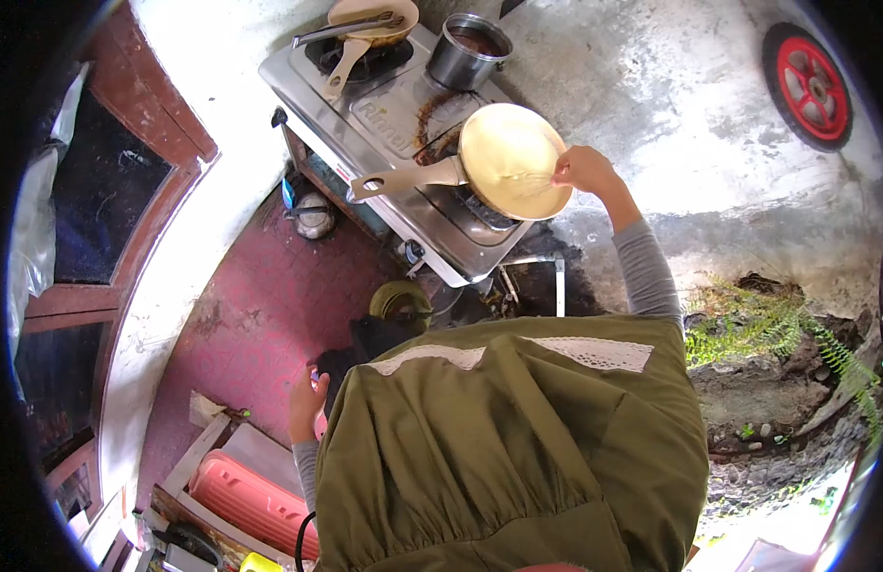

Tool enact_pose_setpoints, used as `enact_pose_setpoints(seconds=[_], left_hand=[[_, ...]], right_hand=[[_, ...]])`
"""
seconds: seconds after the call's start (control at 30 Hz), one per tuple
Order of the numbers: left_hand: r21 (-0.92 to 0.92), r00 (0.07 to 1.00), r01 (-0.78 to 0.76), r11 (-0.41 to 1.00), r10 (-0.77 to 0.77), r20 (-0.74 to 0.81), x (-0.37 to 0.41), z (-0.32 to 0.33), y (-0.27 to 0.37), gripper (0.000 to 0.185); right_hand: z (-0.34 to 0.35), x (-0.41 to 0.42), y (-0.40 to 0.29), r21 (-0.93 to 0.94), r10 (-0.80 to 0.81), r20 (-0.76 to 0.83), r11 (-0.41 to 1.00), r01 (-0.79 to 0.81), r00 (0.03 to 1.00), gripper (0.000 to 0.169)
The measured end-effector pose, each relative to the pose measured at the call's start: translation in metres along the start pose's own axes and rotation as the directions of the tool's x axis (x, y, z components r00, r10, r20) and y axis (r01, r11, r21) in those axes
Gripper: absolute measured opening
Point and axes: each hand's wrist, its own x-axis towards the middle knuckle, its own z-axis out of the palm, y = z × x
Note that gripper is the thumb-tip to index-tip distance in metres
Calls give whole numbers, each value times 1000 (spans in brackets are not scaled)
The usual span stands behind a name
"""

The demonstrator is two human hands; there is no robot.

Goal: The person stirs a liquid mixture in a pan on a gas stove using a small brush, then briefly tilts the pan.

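A cream-coloured frying pan (509,154) sits over the near burner of a two-burner gas stove, its beige handle pointing left. My right hand (588,170) is at the pan's right side, fingertips pinched together just inside the rim. Faint pale streaks run from the fingertips across the pan's inside; whether they are something thin in the fingers I cannot make out. My left hand (309,404) is low on the left beside the olive-green garment (498,443). It is closed around a pink object (320,423), mostly hidden by the hand and the cloth.
On the stove (391,125), a metal pot (470,51) of dark liquid stands at the back. A second pan (350,61) with tongs (348,28) across it occupies the far burner. A pink plastic rack (252,497) lies lower left. A red wheel (807,87) rests at the wall.
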Motion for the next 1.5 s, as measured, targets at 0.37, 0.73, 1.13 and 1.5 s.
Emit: enact_pose_setpoints(seconds=[0.37, 0.73, 1.13, 1.5], left_hand=[[-17, 1000, 8, 1000, -8, -2, 3, 4, -5, 44], [-349, 966, -255, 902, 225, -125, 4, -52, 77, 38], [-414, 71, -815, -405, 640, -765, -137, -208, 323, 20], [-365, 22, -769, -525, 549, -836, -133, -211, 343, 16]], right_hand=[[8, 1, 7, -86, 37, -108, 995, -46, 993, 20], [7, 4, 11, -76, -2, -86, 997, -4, 996, 23], [-1, -40, -16, 75, -8, -242, 997, 27, 970, 26], [39, -108, -44, 429, 371, -603, 897, -106, 706, 25]])
